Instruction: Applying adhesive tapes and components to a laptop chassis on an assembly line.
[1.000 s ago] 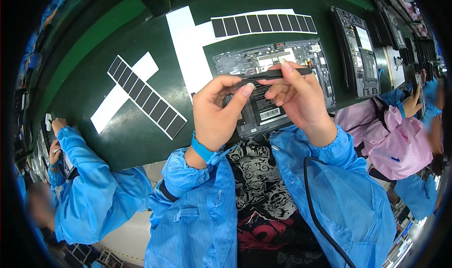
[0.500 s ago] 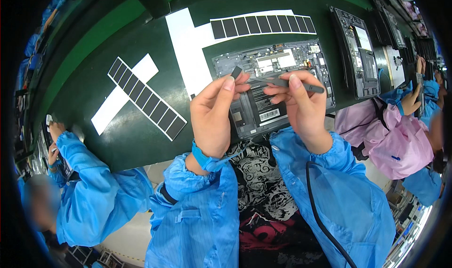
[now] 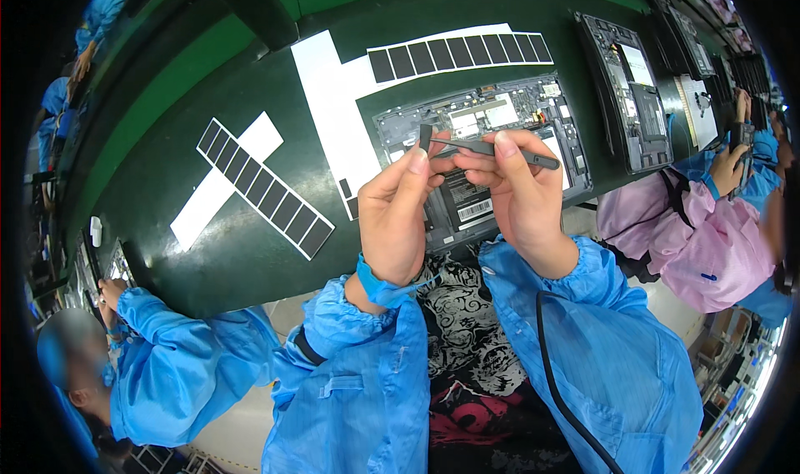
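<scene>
My left hand (image 3: 393,216) pinches a small black adhesive piece (image 3: 426,136) between thumb and fingers. In my right hand (image 3: 527,195) are dark tweezers (image 3: 543,161), gripped closed-fingered. Their thin tips point left and reach the black piece, though whether they grip it I cannot tell. Both hands hover over an opened laptop base (image 3: 398,126), hiding part of its battery (image 3: 472,201) and board. Behind the laptop lies a white strip of black rectangles (image 3: 458,56). Another such strip (image 3: 265,187) rests at an angle on the left.
White backing sheets (image 3: 315,78) lie under and beside the strips. Another opened laptop base (image 3: 625,91) stands at the right. A blue-sleeved person (image 3: 179,366) sits at my left, a pink-clothed person (image 3: 667,232) at my right. A black cable (image 3: 554,366) runs down my sleeve.
My left hand has shifted right, and the black piece now stands more upright, meeting the tweezer tips. The person at left has moved a hand away from a small white object.
</scene>
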`<state>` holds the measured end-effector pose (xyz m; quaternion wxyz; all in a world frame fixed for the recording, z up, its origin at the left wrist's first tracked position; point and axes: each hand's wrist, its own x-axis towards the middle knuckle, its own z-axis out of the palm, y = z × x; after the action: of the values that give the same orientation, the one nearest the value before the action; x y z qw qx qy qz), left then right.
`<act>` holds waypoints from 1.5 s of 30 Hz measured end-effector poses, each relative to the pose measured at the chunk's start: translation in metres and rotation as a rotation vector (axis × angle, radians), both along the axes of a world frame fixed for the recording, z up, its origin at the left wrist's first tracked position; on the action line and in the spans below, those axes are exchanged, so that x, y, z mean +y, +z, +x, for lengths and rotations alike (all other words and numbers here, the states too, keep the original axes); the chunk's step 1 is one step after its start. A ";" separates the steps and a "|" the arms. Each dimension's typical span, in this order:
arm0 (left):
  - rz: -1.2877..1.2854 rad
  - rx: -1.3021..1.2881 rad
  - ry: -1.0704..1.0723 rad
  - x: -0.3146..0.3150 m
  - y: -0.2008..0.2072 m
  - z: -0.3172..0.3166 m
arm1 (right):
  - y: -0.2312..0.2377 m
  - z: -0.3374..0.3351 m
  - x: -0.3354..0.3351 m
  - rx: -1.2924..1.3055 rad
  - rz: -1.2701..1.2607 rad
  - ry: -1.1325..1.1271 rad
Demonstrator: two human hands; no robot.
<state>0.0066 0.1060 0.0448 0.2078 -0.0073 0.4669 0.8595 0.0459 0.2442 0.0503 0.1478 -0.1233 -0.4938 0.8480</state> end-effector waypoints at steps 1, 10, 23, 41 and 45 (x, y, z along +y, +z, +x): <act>-0.023 0.018 0.009 0.001 -0.001 0.000 | 0.001 0.000 -0.001 -0.024 -0.016 -0.013; -0.097 0.082 -0.004 0.001 -0.006 -0.003 | 0.002 -0.002 0.001 -0.058 -0.048 -0.030; -0.809 0.763 -0.018 -0.026 -0.001 -0.018 | -0.013 -0.026 0.073 -0.135 0.037 0.051; -1.146 1.121 0.018 -0.012 -0.033 -0.029 | -0.024 -0.052 0.066 -0.267 0.200 0.136; -1.141 1.118 0.022 -0.011 -0.034 -0.029 | -0.022 -0.050 0.061 -0.255 0.211 0.129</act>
<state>-0.0225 0.0946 0.0107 -0.1015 0.3150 0.8697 0.3662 -0.0041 0.3055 0.0282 0.0414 -0.1817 -0.6016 0.7768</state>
